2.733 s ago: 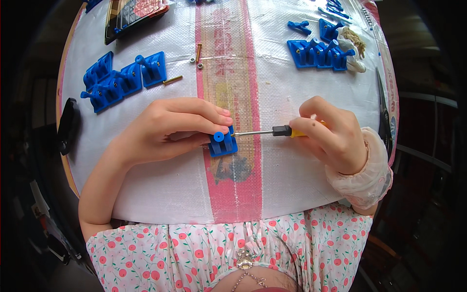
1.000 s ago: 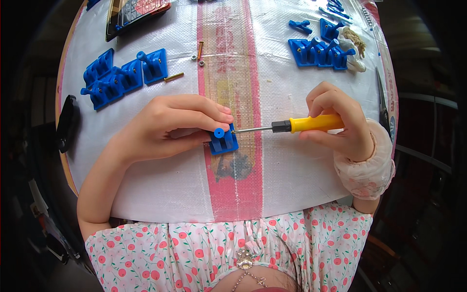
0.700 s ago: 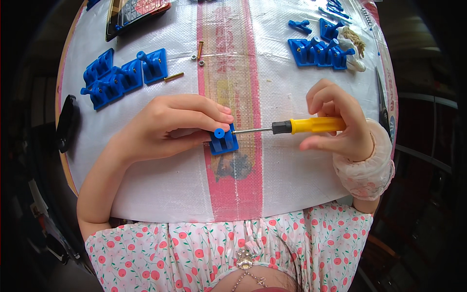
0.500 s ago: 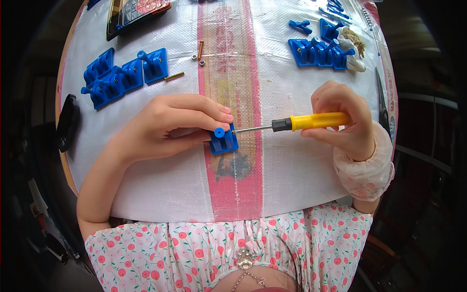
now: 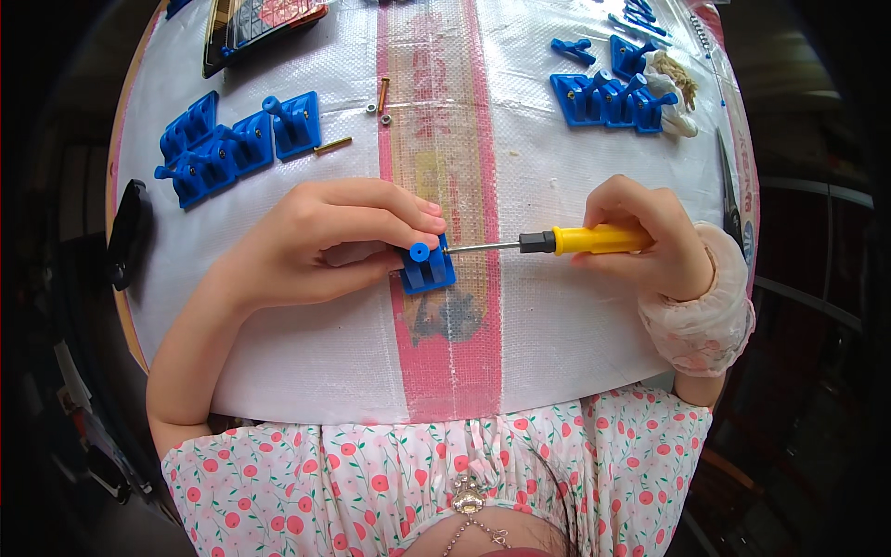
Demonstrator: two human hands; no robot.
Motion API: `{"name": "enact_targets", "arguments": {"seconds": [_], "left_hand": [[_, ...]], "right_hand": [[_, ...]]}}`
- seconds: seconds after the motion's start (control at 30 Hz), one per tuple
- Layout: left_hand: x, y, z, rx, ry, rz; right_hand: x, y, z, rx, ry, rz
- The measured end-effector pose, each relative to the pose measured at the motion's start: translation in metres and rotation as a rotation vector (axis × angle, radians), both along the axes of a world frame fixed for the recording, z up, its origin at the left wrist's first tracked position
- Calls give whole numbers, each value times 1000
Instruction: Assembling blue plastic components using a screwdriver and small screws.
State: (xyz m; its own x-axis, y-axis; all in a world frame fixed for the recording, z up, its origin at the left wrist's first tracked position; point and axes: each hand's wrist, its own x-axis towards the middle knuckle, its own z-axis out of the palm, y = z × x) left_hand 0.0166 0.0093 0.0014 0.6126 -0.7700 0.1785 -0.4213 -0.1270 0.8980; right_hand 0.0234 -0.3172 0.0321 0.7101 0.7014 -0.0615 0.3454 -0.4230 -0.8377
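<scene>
My left hand [image 5: 348, 237] is closed on a small blue plastic bracket [image 5: 429, 275] at the middle of the table, its fingers and thumb pinching the far left part. A round blue peg stands up from the bracket. In my right hand [image 5: 654, 237] is a screwdriver [image 5: 594, 240] with a yellow handle and black collar, gripped by thumb and curled fingers. Its metal shaft lies nearly level, and the tip meets a brass-coloured screw head [image 5: 446, 250] at the bracket's right side. My left fingers hide part of the bracket.
Several assembled blue brackets [image 5: 251, 144] sit at the far left, others [image 5: 608, 102] at the far right. Loose screws [image 5: 333, 145] and nuts [image 5: 387, 121] lie beyond my left hand. A black case [image 5: 130, 232] rests at the left edge, scissors [image 5: 728, 186] at the right.
My right hand has rolled around the screwdriver's handle, the fingers shifting their grip and the wrist turning. The tip stays at the screw; my left hand and the bracket have hardly moved.
</scene>
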Motion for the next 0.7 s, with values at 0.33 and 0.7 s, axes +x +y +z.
{"name": "enact_targets", "arguments": {"seconds": [0.33,0.7], "left_hand": [[0,0,2,12,-10,-3],[2,-1,1,0,-31,-17]], "right_hand": [[3,0,-4,-12,-20,-45],[11,-2,-1,52,-99,86]]}}
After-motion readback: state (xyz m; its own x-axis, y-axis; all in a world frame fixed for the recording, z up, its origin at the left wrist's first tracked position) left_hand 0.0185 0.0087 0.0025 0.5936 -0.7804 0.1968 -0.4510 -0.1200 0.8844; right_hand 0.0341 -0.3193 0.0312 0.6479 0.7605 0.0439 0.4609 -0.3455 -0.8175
